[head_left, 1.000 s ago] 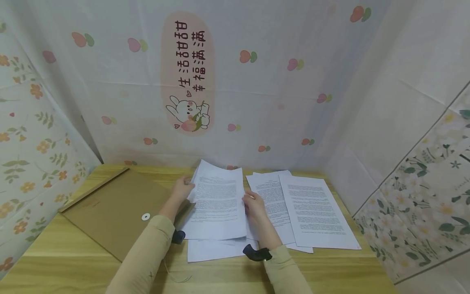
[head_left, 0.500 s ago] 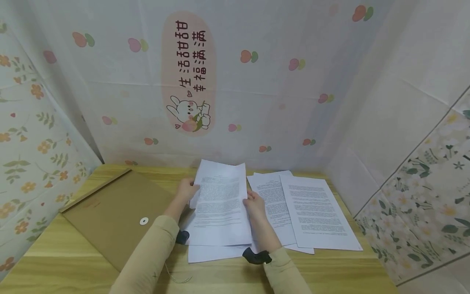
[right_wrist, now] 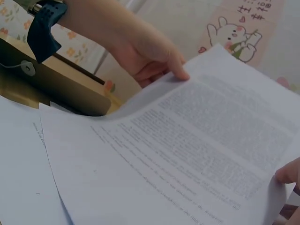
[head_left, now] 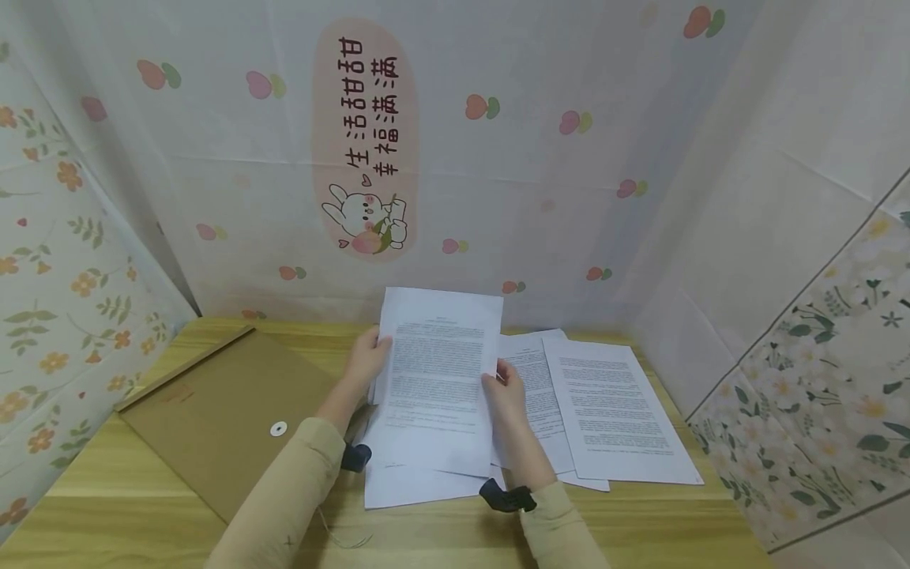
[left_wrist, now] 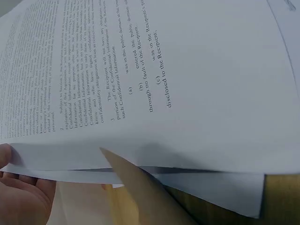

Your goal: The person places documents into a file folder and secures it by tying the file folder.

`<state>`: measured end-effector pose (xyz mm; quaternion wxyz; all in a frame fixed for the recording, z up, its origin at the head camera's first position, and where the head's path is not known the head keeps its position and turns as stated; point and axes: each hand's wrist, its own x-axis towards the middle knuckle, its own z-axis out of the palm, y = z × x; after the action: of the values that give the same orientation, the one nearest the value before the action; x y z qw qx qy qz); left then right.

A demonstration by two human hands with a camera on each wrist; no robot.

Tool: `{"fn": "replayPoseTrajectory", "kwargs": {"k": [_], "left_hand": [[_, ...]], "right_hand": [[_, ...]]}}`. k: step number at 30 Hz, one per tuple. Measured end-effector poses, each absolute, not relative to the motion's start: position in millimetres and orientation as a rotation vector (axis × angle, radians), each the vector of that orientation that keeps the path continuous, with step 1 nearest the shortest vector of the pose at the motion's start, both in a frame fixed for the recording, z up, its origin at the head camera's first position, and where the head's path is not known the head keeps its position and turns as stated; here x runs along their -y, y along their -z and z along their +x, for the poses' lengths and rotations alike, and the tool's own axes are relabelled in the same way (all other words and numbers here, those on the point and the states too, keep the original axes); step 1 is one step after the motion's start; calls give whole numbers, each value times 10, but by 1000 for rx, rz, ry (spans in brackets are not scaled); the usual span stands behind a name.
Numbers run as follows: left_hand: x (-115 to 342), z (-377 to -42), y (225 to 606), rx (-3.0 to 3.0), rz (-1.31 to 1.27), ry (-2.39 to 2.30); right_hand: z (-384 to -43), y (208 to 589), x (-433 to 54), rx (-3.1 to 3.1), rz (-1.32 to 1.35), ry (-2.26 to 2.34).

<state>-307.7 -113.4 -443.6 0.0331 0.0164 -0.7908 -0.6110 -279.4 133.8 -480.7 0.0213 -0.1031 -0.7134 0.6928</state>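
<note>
Printed paper sheets (head_left: 437,371) are held up at a tilt in the middle of the head view. My left hand (head_left: 366,356) pinches their left edge, thumb on the front face and fingers behind. My right hand (head_left: 506,399) grips the right edge the same way, its thumb over the print. In the left wrist view the sheets (left_wrist: 211,103) show more than one layer, with the left hand (left_wrist: 23,197) at the lower corner. Below them another sheet (head_left: 419,488) lies on the table. How many sheets are held cannot be told.
A brown paper envelope (head_left: 213,411) with a white button disc (head_left: 279,429) lies at the left, its flap edge rising near the left wrist. A string (head_left: 346,544) trails at the front. To the right, overlapping printed pages (head_left: 614,411) lie on the wooden table (head_left: 426,541).
Both hands have lifted the sheets higher and shifted them slightly right. The pages now stand more upright and flatter. The right hand has moved a little right; the envelope and right-hand pages stayed put.
</note>
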Motion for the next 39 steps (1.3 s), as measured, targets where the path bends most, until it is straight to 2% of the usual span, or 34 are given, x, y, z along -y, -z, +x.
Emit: {"fn": "replayPoseTrajectory", "kwargs": {"k": [12,26,33,39], "left_hand": [[1153,-2993,4164,2174,94,2159],[1207,-2831,3880,1905,100,2339],[1246,-2734,3753,1723,38,2433],[1238,-2705,3713,1576,71,2517]], "right_hand": [[-2715,4703,-1447,2322,-296,-2164],[-2573,4694,-1568,2227,-143,-2265],[-2467,4618,-1561,1859,-1,-2616],[-2330,4587,-1506,1340,3,-2967]]}}
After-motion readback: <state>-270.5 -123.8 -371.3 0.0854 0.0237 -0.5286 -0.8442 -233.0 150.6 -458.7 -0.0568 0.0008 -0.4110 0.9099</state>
